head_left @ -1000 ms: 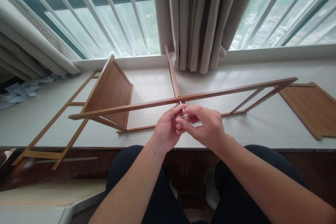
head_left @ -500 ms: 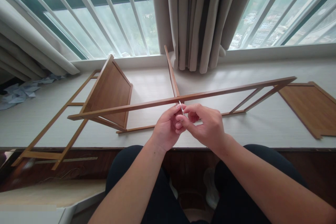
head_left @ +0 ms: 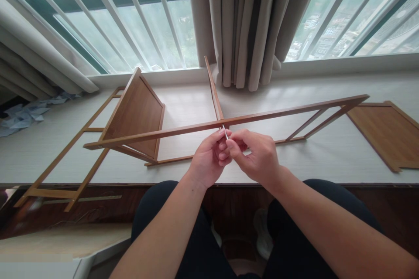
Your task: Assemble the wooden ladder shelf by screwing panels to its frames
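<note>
Left hand (head_left: pixel 207 161) and right hand (head_left: pixel 258 157), each grip pinched tight on the small metal key (head_left: pixel 225 132) below the wooden rail (head_left: pixel 163 133).

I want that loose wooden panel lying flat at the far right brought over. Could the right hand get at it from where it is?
Probably yes: the right hand has bare sill between it and the loose panel, though it pinches a small metal key together with the left hand.

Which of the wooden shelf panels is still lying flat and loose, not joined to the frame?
The panel at the far right, lying flat on the ledge. The left panel and the thin middle one stand on edge against the long rail.
</note>
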`<state>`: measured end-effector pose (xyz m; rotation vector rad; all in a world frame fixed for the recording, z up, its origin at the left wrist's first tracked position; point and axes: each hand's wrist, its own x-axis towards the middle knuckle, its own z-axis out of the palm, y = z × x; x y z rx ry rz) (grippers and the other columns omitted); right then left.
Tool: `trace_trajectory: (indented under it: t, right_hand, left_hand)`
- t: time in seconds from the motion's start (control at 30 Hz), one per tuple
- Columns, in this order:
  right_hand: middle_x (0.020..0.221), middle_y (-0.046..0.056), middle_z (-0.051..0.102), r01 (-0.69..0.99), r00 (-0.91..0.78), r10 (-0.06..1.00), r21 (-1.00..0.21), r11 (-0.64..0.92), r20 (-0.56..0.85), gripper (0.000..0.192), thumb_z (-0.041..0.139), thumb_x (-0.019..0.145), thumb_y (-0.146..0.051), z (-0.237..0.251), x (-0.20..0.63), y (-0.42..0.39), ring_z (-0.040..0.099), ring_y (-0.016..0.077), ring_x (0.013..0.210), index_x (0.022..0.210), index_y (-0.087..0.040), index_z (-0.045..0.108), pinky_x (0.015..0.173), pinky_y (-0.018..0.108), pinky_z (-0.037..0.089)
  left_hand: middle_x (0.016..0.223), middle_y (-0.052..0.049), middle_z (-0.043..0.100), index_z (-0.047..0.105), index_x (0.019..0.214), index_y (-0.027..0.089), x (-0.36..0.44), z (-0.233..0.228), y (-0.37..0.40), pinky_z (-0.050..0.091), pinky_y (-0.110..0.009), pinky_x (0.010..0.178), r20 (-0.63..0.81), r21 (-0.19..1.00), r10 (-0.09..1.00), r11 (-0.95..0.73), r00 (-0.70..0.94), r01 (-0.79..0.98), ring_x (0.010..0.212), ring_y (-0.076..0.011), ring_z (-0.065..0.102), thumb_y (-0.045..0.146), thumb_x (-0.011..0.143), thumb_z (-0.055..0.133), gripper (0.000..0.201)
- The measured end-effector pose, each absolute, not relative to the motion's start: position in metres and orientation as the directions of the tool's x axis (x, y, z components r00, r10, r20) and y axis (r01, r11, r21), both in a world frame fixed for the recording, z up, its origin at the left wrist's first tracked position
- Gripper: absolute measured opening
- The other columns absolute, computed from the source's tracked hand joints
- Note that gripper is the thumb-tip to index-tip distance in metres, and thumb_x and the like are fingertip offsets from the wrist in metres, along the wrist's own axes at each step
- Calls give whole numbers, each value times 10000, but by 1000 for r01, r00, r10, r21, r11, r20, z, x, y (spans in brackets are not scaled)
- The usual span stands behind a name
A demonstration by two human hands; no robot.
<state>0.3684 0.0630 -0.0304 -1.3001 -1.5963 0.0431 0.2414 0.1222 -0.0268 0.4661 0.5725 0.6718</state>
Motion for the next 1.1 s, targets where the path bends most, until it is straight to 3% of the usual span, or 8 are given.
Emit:
trace_trajectory:
  t: [0.33, 0.87, 1.0, 1.1]
  right_hand:
    - [770, 11, 772, 646, 111, 751, -621, 443, 651, 171, 520, 978, -185, -30, 369, 62, 709, 132, 632, 878, -215, 656, 610, 233, 548]
    - [773, 14, 770, 536, 134, 801, -722, 436, 583, 137, 543, 990, -209, -34, 367, 60, 734, 146, 660, 919, -207, 660, 645, 244, 595]
    - [744, 1, 749, 387, 152, 847, -819, 423, 510, 137, 545, 998, -233, -35, 365, 59, 724, 138, 633, 937, -205, 665, 617, 239, 615]
    - [629, -40, 644, 272, 163, 878, -876, 399, 450, 148, 537, 1007, -266, -36, 363, 58, 667, 123, 553, 945, -210, 658, 551, 225, 604]
  left_hand:
    - [574, 84, 407, 666, 825, 124, 242, -22, 121, 258, -134, 351, -363, 572, 691, 695, 625, -436, 422, -24, 374, 295, 749, 815, 239]
    - [574, 86, 401, 668, 817, 122, 240, -24, 122, 274, -133, 353, -355, 567, 688, 696, 633, -440, 430, -24, 379, 300, 740, 829, 253]
    - [581, 82, 414, 670, 820, 126, 239, -25, 122, 282, -129, 359, -350, 571, 688, 695, 636, -438, 432, -23, 378, 302, 749, 824, 244]
    - [587, 76, 436, 679, 831, 130, 239, -26, 123, 289, -130, 359, -353, 573, 692, 692, 630, -439, 431, -23, 375, 311, 762, 815, 237]
